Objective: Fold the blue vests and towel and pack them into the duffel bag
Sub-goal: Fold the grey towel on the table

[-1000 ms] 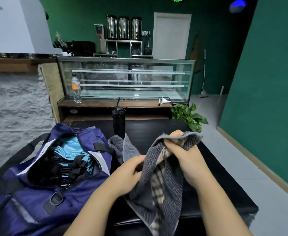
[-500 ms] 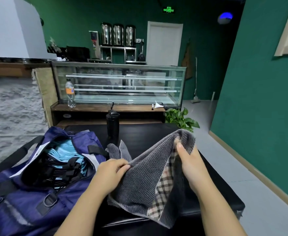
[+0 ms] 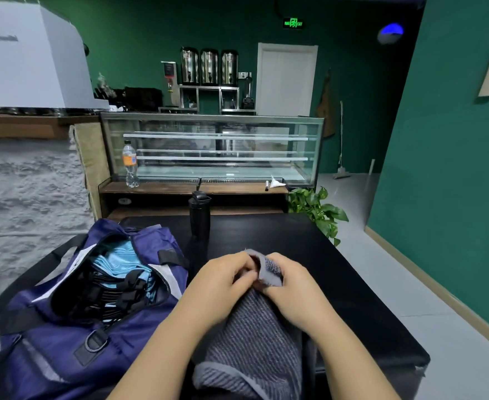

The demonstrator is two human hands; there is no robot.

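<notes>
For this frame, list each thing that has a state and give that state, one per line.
Duffel bag: unzipped, open on the table.
Blue vests: folded, inside the bag.
Towel: doubled over, top edges held together, not yet packed.
Left hand: pinches the towel's top edge.
Right hand: grips the towel's top edge.
Black tumbler: upright, lid on.
Water bottle: upright on the counter ledge.
Door: closed.

A tall black lidded tumbler (image 3: 199,212) is stood on the black table (image 3: 295,238). Behind it a long glass display case (image 3: 211,148) is seen — a clear plastic bottle with an orange label (image 3: 130,164) beside it, a leafy green plant (image 3: 315,209) at the right.
</notes>
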